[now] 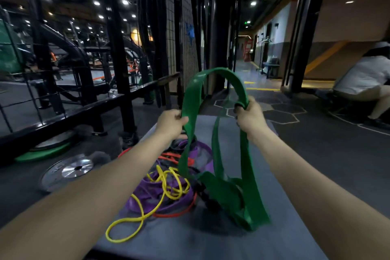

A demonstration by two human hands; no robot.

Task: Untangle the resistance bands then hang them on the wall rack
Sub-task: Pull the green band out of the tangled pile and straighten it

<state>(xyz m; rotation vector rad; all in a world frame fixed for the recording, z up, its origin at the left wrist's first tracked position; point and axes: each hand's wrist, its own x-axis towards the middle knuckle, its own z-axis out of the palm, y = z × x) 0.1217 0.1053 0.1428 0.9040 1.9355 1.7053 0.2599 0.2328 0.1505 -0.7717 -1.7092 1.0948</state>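
Head view: left hand [172, 121] and right hand [249, 112] each pinch the green band [213, 133] at twelve o'clock above the tangled pile [168, 179]. Lift slowly, shaking its lower loops loose.

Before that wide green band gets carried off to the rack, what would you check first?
1. Left hand grips the wide green rubber band: ok.
2. Right hand grips it too: ok.
3. Band's lower end lifted off the grey mat: not ok, it bunches there.
4. Free of the thin yellow tube band and purple band: cannot tell.
5. Free hook on the black wire grid rack: cannot tell.
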